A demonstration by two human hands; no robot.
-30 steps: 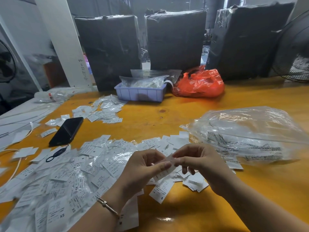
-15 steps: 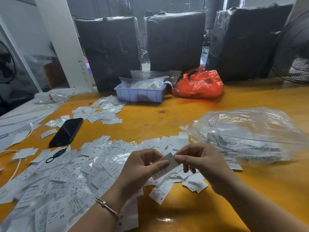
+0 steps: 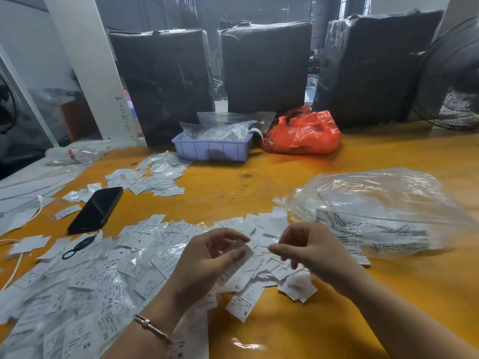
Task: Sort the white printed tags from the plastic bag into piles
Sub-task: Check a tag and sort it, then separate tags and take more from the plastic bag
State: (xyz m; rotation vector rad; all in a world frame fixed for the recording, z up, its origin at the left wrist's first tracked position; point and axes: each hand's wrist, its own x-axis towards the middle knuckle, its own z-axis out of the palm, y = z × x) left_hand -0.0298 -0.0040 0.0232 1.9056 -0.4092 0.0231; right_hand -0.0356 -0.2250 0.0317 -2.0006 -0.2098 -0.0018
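White printed tags [image 3: 90, 281] with size letters lie in a broad heap over the left of the yellow table [image 3: 285, 187]. A smaller heap of tags [image 3: 295, 283] lies under my hands. My left hand [image 3: 207, 263] pinches one blurred tag [image 3: 249, 251] between thumb and fingers just above the heaps. My right hand [image 3: 311, 251] hovers a little to its right, fingers curled, thumb and forefinger tips close together; I cannot tell if anything is between them. The clear plastic bag [image 3: 375, 211] lies crumpled to the right, its mouth toward my hands.
Another tag pile [image 3: 155, 174] lies farther back left, beside a black phone [image 3: 96, 211]. A blue tray [image 3: 212, 150] of bagged items and a red plastic bag [image 3: 303, 133] stand at the back before black wrapped bales [image 3: 168, 81]. A fan [image 3: 451, 81] is at the far right.
Both hands pinched one tag together before. Now they have drawn apart, the tag stays with my left hand, and my right hand has moved right.
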